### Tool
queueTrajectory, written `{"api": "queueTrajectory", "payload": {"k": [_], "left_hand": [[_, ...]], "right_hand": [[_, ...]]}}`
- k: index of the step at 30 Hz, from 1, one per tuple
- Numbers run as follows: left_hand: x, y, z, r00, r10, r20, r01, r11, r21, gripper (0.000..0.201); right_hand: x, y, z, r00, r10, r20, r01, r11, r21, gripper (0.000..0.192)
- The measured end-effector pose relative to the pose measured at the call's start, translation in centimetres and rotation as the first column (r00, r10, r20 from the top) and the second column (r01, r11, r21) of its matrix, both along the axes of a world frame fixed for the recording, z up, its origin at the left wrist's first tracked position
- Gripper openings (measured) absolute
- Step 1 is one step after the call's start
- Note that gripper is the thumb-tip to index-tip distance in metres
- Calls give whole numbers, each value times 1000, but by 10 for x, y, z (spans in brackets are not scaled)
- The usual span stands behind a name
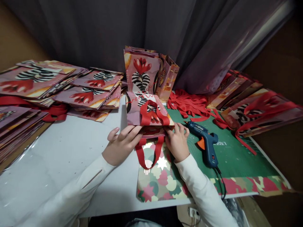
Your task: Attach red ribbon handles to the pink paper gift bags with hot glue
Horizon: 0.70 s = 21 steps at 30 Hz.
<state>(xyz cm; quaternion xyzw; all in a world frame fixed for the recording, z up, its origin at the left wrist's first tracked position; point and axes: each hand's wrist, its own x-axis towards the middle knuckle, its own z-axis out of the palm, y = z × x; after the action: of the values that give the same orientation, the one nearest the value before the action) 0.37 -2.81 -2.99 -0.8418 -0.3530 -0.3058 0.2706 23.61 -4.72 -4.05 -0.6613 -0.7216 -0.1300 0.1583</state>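
A pink paper gift bag [133, 116] printed with a zebra and red flower lies in front of me, its mouth towards me. On its upper panel is a red ribbon handle [145, 114], and a second red ribbon loop [159, 154] hangs from the near panel. My left hand [123, 142] is closed on the left side of the mouth, with some fingertips hidden at the edge. At the right corner of the mouth, my right hand [178, 142] has its fingers curled on the rim. A blue glue gun [205, 140] lies just right of that hand.
Finished-looking bags [143, 67] stand behind the one I hold. Stacks of flat bags [87, 83] cover the left side. A heap of red ribbon strips [189, 102] and handled bags [258, 110] sit at right. A green patterned sheet [234, 157] covers part of the white table [71, 142].
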Motion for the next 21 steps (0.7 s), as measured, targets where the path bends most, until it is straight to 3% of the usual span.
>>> {"api": "queueTrajectory", "payload": {"k": [6, 12, 21], "left_hand": [[1, 2, -1, 999, 25, 44, -26, 999, 20, 24], [0, 4, -1, 998, 38, 50, -39, 999, 16, 23], [5, -8, -8, 998, -62, 0, 62, 996, 63, 28]], "right_hand": [[6, 0, 3, 997, 26, -71, -23, 999, 35, 28], [11, -3, 17, 973, 176, -151, -193, 976, -105, 37], [12, 2, 5, 1000, -3, -2, 3, 999, -50, 24]]}}
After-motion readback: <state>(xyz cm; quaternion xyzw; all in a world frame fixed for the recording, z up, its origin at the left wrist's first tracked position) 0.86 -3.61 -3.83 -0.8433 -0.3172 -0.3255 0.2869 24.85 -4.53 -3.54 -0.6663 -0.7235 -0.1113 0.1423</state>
